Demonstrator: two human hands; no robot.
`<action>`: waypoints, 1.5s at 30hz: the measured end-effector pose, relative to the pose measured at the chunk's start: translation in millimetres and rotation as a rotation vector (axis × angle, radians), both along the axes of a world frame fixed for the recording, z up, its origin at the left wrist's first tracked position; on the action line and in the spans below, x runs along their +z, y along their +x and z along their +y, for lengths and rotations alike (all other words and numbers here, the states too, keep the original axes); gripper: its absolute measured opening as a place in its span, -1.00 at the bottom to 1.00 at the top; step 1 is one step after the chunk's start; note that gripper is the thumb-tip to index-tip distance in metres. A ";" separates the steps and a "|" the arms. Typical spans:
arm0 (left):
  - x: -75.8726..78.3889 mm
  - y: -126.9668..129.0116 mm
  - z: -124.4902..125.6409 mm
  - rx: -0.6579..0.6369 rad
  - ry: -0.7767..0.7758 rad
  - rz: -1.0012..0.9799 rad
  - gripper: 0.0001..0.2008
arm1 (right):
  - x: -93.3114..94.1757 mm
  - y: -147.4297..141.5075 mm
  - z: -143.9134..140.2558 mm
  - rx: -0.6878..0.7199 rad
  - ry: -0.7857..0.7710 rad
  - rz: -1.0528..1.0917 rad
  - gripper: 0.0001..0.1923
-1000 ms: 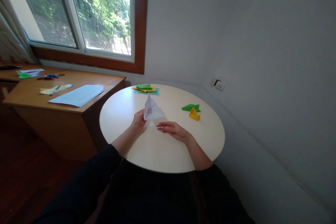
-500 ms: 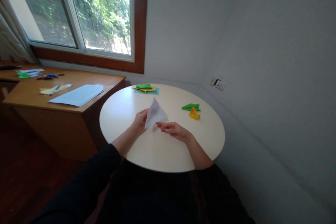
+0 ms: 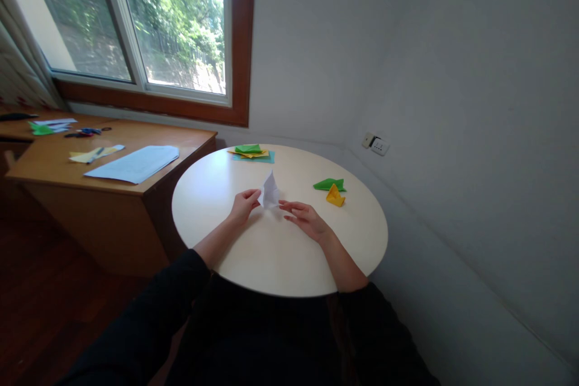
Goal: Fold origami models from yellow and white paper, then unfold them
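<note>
1. White folded paper [image 3: 270, 192] has turned to a narrower face since the earlier frame; the left hand [image 3: 245, 205] has shifted slightly to the right with it, and the right hand [image 3: 306, 219] has risen toward its right-hand edge.
2. Left grip: thumb and fingers pinch the paper at its left-hand edge, closed upon it. The paper stands tilted, with its point upward.
3. Right grip: fingers extend toward the paper, with the thumb apart below them, leaving a modest gap. Whether the fingertips touch the paper cannot be told.
4. Paper location: between the two hands, above the round table [image 3: 271, 259].
5. Right of the grip, beyond the right hand: a green folded piece [image 3: 329, 184] lies just behind a yellow folded piece [image 3: 335, 195].
6. Beyond the grip, near the table's far edge: a stack of coloured paper [image 3: 248, 149], green uppermost.
7. Left of the grip, well apart: a wooden desk [image 3: 192, 142] bearing pale sheets [image 3: 133, 164].
</note>
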State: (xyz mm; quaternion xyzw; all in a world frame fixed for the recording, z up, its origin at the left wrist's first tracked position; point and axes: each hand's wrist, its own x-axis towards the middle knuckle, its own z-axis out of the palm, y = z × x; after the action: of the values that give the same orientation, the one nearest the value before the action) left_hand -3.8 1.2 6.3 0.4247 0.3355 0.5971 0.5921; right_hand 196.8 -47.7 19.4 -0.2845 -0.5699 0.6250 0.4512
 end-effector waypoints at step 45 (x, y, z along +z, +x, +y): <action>0.6 2.4 -6.1 -0.021 0.073 0.198 -0.66 | -9.4 -0.4 9.9 -0.006 -0.010 0.148 -0.70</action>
State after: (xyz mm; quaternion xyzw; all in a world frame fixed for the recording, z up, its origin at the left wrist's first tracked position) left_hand -1.4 -5.0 7.0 0.5064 0.3657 0.5579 0.5464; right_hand 196.3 -37.8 9.9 -0.2417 -0.5310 0.6457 0.4925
